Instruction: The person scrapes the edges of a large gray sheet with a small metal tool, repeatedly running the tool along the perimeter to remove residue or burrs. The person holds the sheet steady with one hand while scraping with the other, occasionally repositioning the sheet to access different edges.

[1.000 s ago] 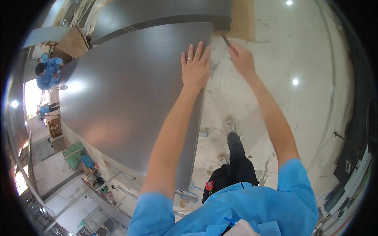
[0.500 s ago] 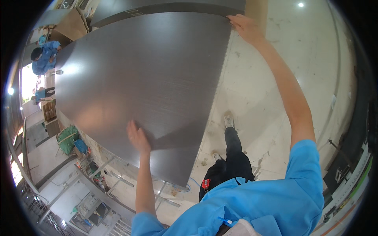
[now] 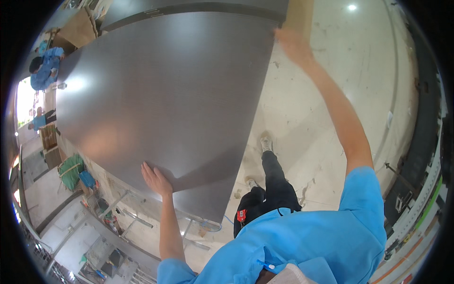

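Observation:
A large dark grey-brown panel with a smooth, faintly shiny face fills the middle of the head view. My left hand rests flat on its face near the lower left edge, fingers stretched out and holding nothing. At the panel's far right corner is my right hand, its fingertips touching or very close to the edge. Motion smears those fingers, so their grip is unclear. Beyond the panel's far edge lies another dark panel, with a dark gap between the two.
Metal frame bars stand beneath the panel's near end. A green bundle and a blue container lie to the left. Co-workers in blue are at the far left. Pale floor runs along the right.
My left hand has slid toward the panel's lower left edge. My right hand has shifted slightly nearer along the right edge, below the far corner. The view has moved a little.

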Demonstrator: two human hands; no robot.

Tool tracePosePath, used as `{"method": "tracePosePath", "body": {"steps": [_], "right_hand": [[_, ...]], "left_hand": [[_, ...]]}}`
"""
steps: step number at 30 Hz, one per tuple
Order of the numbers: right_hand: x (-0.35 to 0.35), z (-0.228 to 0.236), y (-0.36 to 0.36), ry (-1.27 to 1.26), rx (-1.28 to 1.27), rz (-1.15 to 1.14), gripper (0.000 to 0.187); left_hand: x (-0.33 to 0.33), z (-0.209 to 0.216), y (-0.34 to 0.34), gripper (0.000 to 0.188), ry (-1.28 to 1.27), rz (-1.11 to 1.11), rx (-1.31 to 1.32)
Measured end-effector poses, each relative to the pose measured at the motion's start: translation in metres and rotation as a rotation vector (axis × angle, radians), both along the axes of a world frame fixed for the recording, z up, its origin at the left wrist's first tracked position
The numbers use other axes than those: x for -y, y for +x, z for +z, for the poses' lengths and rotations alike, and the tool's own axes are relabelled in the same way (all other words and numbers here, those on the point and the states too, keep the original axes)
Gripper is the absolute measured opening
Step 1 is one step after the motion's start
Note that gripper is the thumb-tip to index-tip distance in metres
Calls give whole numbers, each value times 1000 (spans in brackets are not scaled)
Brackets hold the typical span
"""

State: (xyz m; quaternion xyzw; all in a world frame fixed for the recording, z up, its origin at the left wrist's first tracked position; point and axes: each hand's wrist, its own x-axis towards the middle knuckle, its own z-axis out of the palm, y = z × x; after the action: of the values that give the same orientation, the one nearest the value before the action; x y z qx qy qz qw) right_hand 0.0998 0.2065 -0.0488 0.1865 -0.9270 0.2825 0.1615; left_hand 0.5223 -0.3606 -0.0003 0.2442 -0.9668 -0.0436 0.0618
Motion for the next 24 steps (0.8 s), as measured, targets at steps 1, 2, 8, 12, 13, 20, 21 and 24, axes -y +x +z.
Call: {"method": "tracePosePath", "body": {"steps": [1, 2, 8, 12, 13, 20, 21, 24], "right_hand": [[-3, -1, -13, -77, -93, 22, 30], [-5, -2, -20, -165, -109, 17, 29], [13, -5, 55, -105, 86, 44, 32], [41, 10, 129, -70, 132, 98, 30], [49, 13, 147, -83, 146, 106, 30], [97, 20, 281, -135, 128, 233, 31], [105, 20, 300, -137, 135, 247, 32], [127, 20, 363, -132, 120, 307, 36]], "left_hand": [[0, 0, 0, 62, -23, -10, 6], [0, -1, 1, 62, -30, -9, 20], [0, -4, 0, 62, -16, 18, -16], [-1, -4, -3, 63, -42, 11, -29], [-2, -4, -4, 63, -15, 26, -28], [-1, -13, -7, 64, -32, 18, -84], [0, -13, -7, 65, -22, 45, -52], [1, -10, -2, 68, 81, -12, -58]]}}
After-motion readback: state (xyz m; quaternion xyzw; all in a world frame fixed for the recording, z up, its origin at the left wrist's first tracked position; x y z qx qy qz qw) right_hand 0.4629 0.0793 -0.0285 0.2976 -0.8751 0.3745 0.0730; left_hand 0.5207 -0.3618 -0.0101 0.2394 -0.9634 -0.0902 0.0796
